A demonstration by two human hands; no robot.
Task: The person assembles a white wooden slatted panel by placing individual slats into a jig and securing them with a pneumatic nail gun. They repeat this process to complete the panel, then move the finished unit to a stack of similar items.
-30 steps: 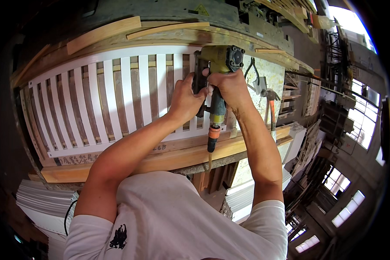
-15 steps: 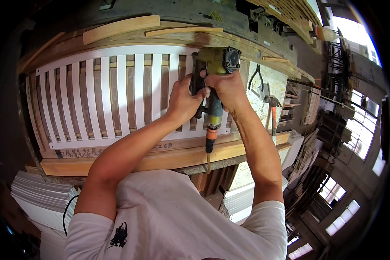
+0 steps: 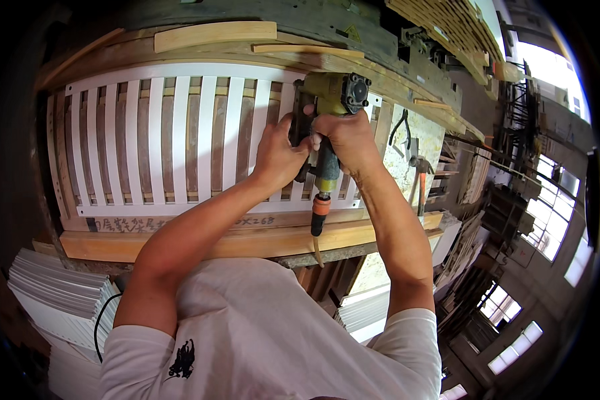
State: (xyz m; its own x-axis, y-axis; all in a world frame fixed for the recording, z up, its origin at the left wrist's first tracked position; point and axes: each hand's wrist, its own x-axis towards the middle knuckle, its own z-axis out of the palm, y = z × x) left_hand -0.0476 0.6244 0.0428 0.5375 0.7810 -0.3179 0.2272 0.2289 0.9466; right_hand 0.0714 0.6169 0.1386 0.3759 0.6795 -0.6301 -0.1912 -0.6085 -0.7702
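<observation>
Both my hands are around a nail gun [image 3: 327, 160] with an olive-yellow head and a dark handle. My right hand [image 3: 342, 137] wraps the handle just below the head. On its left side, my left hand [image 3: 280, 150] grips the dark magazine part. From the near end of the gun an orange and black fitting leads to an air hose [image 3: 317, 250]. Under the gun lies a white slatted panel [image 3: 155, 133], long rails joined by several crosswise slats. The gun's tip is hidden, so I cannot tell whether it touches the panel.
Black-handled pliers [image 3: 400, 128] and an orange-handled hammer [image 3: 421, 180] lie right of the panel. Loose wood strips [image 3: 217, 35] rest along the bench's far side. A wooden rail [image 3: 267, 243] edges the near side. White boards [image 3: 63, 293] are stacked at lower left.
The view has turned a little. Against the panel, the nail gun and both hands sit slightly farther left, and the panel's far right corner now shows. Both hands keep their grip.
</observation>
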